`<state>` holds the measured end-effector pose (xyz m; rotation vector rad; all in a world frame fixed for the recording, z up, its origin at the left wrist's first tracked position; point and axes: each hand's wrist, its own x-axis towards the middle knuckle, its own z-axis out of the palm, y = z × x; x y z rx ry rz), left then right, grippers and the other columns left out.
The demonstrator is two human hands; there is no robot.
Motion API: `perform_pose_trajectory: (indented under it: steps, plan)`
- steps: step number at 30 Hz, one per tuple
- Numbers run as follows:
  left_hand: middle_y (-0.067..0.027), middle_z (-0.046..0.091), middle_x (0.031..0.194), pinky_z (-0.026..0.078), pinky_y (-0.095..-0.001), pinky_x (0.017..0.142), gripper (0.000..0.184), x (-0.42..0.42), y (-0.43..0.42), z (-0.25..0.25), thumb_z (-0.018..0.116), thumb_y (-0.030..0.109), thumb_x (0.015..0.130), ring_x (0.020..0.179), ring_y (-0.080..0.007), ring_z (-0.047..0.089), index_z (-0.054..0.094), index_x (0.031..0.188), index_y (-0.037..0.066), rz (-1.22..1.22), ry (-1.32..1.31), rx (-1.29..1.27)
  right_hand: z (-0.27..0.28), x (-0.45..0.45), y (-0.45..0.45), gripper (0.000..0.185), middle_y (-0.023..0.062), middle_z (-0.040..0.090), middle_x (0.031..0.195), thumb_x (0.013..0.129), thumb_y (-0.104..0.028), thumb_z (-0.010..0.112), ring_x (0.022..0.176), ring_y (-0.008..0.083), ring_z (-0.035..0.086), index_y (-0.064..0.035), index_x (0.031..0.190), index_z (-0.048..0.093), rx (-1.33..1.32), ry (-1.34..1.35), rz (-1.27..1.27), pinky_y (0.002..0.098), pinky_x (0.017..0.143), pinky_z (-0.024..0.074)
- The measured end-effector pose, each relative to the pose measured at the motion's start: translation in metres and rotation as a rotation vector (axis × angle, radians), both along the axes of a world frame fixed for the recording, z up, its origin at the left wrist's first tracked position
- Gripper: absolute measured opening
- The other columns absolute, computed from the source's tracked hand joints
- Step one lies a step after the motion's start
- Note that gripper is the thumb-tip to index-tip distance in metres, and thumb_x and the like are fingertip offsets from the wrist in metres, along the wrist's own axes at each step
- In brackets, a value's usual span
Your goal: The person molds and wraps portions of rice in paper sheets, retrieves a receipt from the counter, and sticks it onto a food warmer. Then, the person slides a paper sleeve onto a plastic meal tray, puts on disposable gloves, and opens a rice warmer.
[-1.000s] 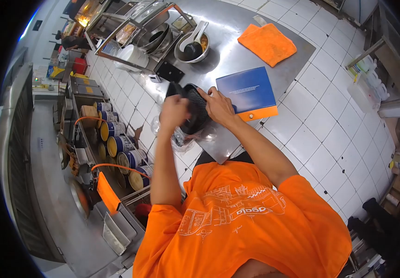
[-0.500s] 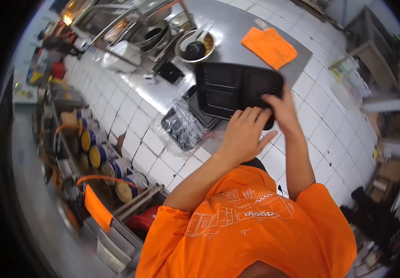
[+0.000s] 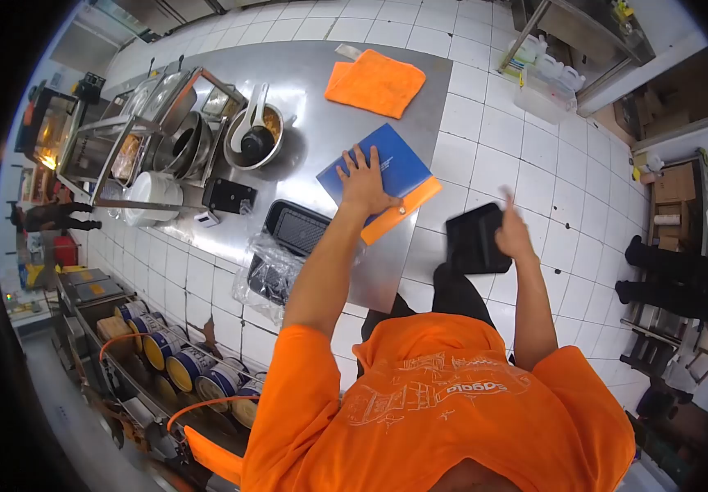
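My left hand (image 3: 360,187) lies with fingers spread on a blue book or folder (image 3: 403,160) with an orange band along one side, on the steel table. My right hand (image 3: 516,235) grips the edge of a black plastic food tray (image 3: 473,240), held tilted beyond the table's edge over the floor and slightly blurred. Left of my left forearm, more black food trays (image 3: 295,227) sit on the table, partly covered by crumpled clear plastic wrap (image 3: 268,275).
An orange cloth (image 3: 376,84) and a metal bowl (image 3: 276,152) with white ladles are on the steel table (image 3: 309,94). A metal rack (image 3: 129,131) stands at its left end. Several tins (image 3: 182,369) line the lower left. Another person's legs (image 3: 657,275) show at right.
The black tray has moved right and down off the table, now in my right hand alone. My left hand has left it and rests on the blue book, which has come into view.
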<state>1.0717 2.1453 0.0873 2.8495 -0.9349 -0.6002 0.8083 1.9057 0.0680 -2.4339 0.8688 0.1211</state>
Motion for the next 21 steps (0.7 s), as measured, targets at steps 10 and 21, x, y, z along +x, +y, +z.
perform_pose_trajectory:
  steps: [10,21]
  plan:
    - [-0.0281,0.057,0.127,0.059,-0.0491,0.075,0.055,-0.058,-0.134,0.106,0.056,0.004,0.085,0.087,-0.0431,0.07,0.051,0.139,0.005,-0.055,-0.274,-0.213,0.109,0.056,-0.109,0.088,0.0237,0.07,0.117,0.079,0.002,0.069,0.111,0.0354,0.068,-0.0156,0.157,0.033,0.742,-0.037,0.613,0.0427,0.096,0.0516]
    - [-0.0217,0.058,0.128,0.054,-0.051,0.081,0.057,-0.001,-0.35,0.222,0.063,0.004,0.091,0.097,-0.0455,0.065,0.044,0.144,0.008,0.023,-0.49,-0.605,0.136,0.072,-0.344,0.069,0.0205,0.07,0.117,0.079,0.004,0.064,0.105,0.0389,0.068,-0.0155,0.144,0.049,0.395,-0.223,0.559,0.0419,0.093,0.0519]
